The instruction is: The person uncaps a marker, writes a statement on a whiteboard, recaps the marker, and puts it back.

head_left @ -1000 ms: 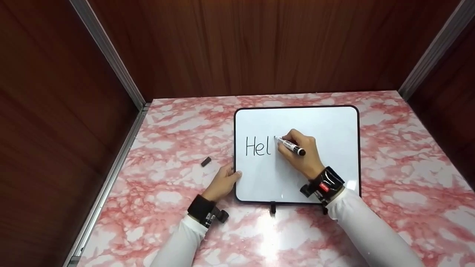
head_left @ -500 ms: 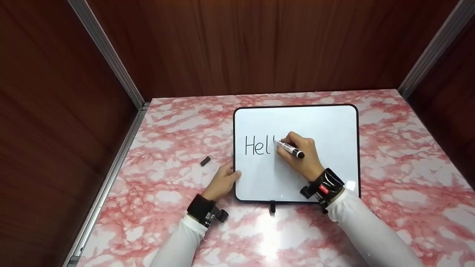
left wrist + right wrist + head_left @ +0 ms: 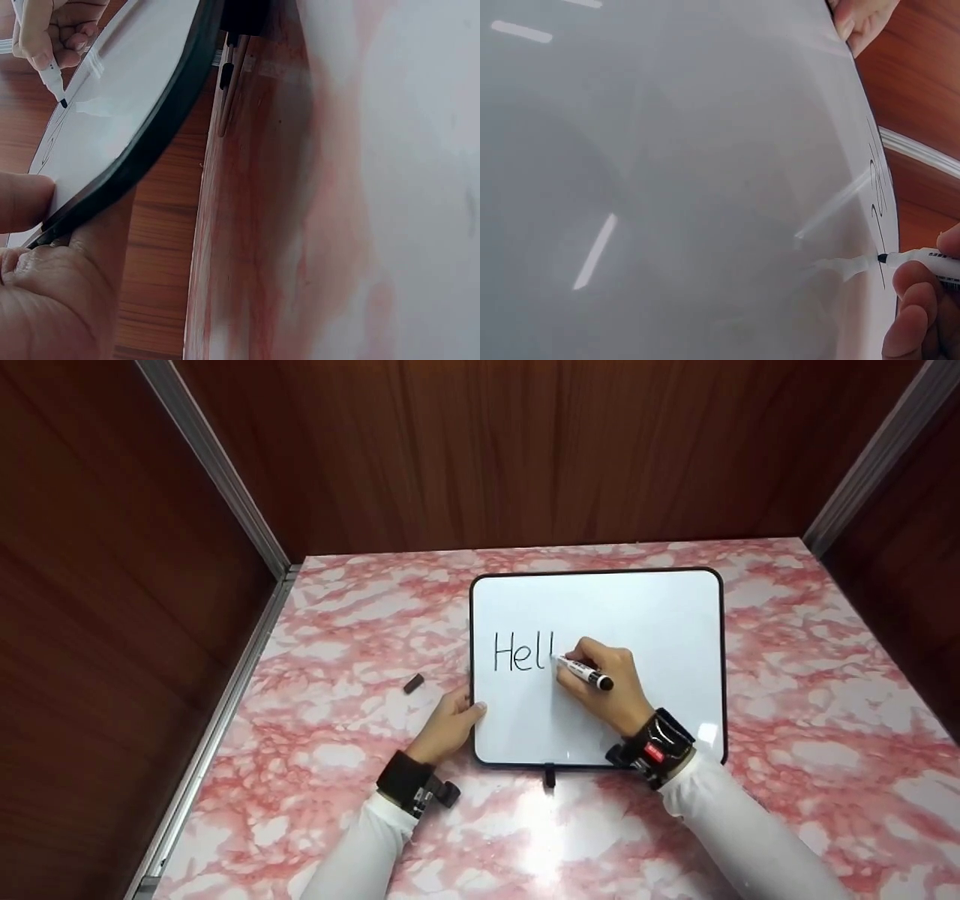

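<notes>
A whiteboard (image 3: 637,607) with a thin black frame stands tilted on the table, black handwriting reading "Hell" on its left half. My right hand (image 3: 607,682) pinches a white marker (image 3: 581,669) with a black end, its tip on the board at the second "l". In the right wrist view the black tip of the marker (image 3: 922,260) meets a drawn line. My left hand (image 3: 448,727) grips the board's left edge, thumb on the front face. The left wrist view shows the fingers (image 3: 97,247) behind the frame.
A small black marker cap (image 3: 413,683) lies on the red-and-white marbled table (image 3: 337,757), left of the board. A black support foot (image 3: 550,776) juts from under the board's lower edge. Dark wooden panels (image 3: 480,457) enclose the table at the back and sides.
My right hand has moved down with the marker, drawing the second "l" from a dot into a longer downstroke. The left hand keeps its grip on the board's edge.
</notes>
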Motion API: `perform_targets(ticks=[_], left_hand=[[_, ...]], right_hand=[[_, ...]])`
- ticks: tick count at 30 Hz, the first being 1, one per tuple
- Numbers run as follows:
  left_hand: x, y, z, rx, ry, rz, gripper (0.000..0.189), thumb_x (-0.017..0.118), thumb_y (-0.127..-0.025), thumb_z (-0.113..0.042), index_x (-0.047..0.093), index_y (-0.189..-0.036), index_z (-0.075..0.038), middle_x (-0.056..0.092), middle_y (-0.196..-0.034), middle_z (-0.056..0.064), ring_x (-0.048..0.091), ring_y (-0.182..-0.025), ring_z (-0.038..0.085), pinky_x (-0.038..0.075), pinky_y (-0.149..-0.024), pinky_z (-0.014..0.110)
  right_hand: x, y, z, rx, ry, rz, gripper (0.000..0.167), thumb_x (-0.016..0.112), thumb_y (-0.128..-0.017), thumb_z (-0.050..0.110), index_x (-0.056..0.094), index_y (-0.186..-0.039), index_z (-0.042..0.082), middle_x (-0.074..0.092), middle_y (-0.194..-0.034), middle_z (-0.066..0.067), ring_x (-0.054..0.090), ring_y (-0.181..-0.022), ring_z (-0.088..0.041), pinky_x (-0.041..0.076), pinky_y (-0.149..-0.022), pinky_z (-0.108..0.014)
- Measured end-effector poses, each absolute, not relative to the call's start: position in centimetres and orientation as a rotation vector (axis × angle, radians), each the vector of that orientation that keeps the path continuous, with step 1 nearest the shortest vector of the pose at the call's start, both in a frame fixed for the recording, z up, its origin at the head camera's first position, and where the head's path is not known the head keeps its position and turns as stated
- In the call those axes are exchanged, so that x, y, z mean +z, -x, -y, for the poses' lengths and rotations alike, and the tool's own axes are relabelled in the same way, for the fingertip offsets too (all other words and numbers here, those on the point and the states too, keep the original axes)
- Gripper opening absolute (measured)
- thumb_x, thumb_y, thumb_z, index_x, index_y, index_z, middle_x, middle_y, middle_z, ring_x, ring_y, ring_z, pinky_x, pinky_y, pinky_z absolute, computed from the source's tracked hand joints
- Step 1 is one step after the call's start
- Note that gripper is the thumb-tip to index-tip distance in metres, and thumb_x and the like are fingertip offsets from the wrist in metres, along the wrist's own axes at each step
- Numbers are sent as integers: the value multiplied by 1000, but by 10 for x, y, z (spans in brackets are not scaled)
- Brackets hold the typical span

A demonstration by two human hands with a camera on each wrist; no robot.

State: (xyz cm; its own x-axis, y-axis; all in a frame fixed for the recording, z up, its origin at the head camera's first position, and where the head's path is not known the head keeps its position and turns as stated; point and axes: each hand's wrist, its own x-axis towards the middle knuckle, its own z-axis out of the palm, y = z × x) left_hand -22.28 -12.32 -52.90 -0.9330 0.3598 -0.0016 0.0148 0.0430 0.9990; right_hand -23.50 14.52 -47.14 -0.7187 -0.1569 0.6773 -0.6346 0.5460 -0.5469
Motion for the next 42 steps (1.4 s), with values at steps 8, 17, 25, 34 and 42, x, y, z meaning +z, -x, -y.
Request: perform_targets(ticks=[8,17,25,34,42], left_hand=[[-527,222,124,1972,-395,-2040,48,46,-108,1,46,-153,16,70,-132,38,75,-106,21,66,-97,38],[-527,222,124,1987,-395,-2040,46,46,-108,1,48,-151,17,70,-130,38,75,-105,22,66,-97,39],[-527,223,124,1970,-368,-2057,47,47,-107,1,50,-152,13,72,-128,36,76,-101,20,67,-94,39],[-527,222,124,1989,-392,-2033,46,46,-107,1,49,-151,15,71,-129,37,75,-103,20,66,-94,37],[-527,222,123,1978,-379,-2055,46,46,-107,1,50,-151,14,71,-130,36,75,-105,22,66,-96,39]], right_hand=[[-476,229,-144,1100,-637,2216,12,75,-80,0,66,-75,5,70,-64,-4,48,-55,-5,37,-51,-15],[-476,225,-146,1134,-670,2227,18,78,-81,1,63,-72,7,74,-67,-4,51,-54,-5,40,-50,-13],[-477,224,-150,1143,-657,2247,19,77,-80,1,62,-71,7,74,-66,-3,51,-54,-3,39,-50,-13],[-478,225,-154,1142,-666,2223,17,76,-80,1,63,-72,8,71,-64,-3,47,-54,-2,37,-50,-13],[-473,228,-159,1186,-644,2180,11,76,-79,0,66,-78,3,72,-65,-6,51,-55,-3,41,-50,-13]])
